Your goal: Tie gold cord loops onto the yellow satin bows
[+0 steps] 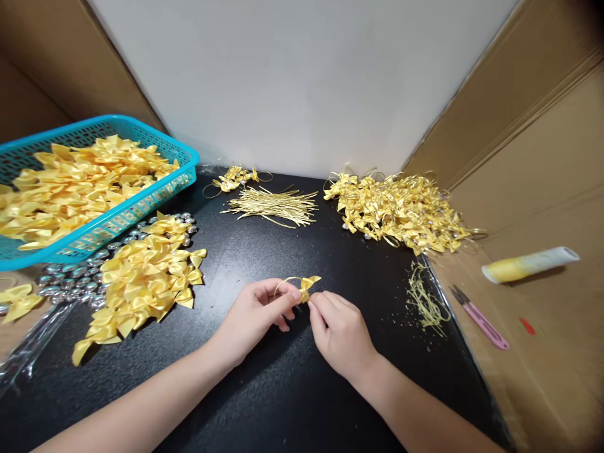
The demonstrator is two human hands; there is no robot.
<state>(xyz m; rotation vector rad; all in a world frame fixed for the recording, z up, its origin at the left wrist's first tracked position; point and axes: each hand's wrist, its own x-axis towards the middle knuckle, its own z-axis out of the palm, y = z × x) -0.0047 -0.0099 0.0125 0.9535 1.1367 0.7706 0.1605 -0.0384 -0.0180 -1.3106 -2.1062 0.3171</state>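
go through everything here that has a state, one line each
left hand: pinching the bow
right hand: pinching the bow
bow: held off the table, gold loop attached
basket: filled with bows
snips: lying unused, blades shut
tube: lying on its side
gold cords: loose bundle
finished bows: heaped at right

basket (141, 204): left side cut off by edge | silver beads (70, 277): partly hidden under bows (141, 277)
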